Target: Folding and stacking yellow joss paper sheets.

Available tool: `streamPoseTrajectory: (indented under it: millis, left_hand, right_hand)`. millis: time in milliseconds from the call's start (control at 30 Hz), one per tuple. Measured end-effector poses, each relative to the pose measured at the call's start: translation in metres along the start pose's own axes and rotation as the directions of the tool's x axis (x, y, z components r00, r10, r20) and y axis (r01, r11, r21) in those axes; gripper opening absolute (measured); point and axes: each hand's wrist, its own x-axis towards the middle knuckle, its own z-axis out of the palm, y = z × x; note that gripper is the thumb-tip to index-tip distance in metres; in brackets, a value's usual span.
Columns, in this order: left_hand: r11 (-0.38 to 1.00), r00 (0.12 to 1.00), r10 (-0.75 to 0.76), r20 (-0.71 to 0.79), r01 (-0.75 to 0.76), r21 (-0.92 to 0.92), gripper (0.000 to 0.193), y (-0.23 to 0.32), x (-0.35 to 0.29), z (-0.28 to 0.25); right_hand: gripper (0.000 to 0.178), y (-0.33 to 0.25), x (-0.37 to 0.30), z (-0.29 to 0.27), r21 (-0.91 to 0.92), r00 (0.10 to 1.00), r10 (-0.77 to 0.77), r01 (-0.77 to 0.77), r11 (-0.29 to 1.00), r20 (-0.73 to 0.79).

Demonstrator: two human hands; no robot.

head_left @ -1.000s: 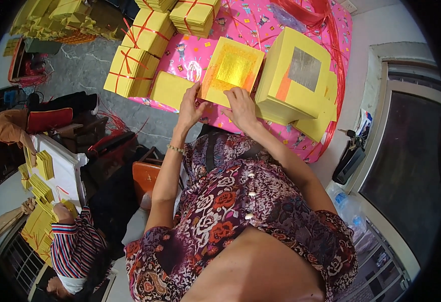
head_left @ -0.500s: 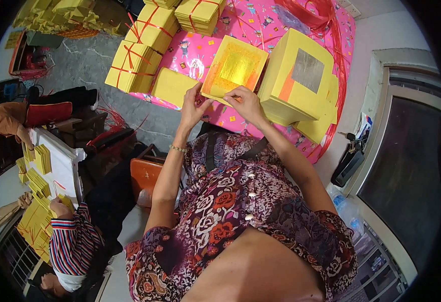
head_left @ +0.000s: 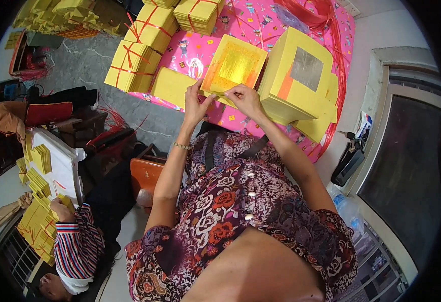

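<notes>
A yellow paper sheet [head_left: 211, 75] with an orange-printed, shiny gold foil panel lies on the pink table cover, its near edge curled up. My left hand [head_left: 196, 106] grips that edge at the near left corner, thumb low and fingers over the side. Pinched on the same edge farther right is my right hand [head_left: 246, 102], thumb and forefinger closed on the paper. Just right of it stands a tall stack of yellow paper [head_left: 275, 80], topped by a silver foil panel [head_left: 307, 69]. A thin folded yellow piece [head_left: 172, 85] lies left of the gold sheet.
Tied yellow bundles [head_left: 130, 68] with red ribbon line the table's left edge. Red plastic ribbon [head_left: 317, 17] hangs along the right edge of the pink table cover [head_left: 230, 118]. At lower left, another person in a striped sleeve [head_left: 79, 246] handles yellow paper at a white table [head_left: 62, 161].
The near edge of the gold sheet is rolled slightly farther away from me. Both hands have shifted a little with it and keep their hold. The other person's head and arm have moved slightly.
</notes>
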Motion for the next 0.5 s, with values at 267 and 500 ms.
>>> streamPoseTrajectory:
  millis: [267,500]
  left_hand:
    - [0.998,0.999,0.039,-0.016,-0.039,0.04,0.066,-0.0029,-0.0009,0.0]
    - [1.0,1.0,-0.005,0.012,0.005,-0.005,0.069,-0.0021,-0.0001,-0.001]
  right_hand:
    - [0.023,-0.0074,-0.0018,-0.0015,-0.006,1.0,0.014,-0.014,1.0,-0.005]
    - [0.022,0.0002,0.0006,0.0013,-0.002,1.0,-0.002,0.002,1.0,-0.016]
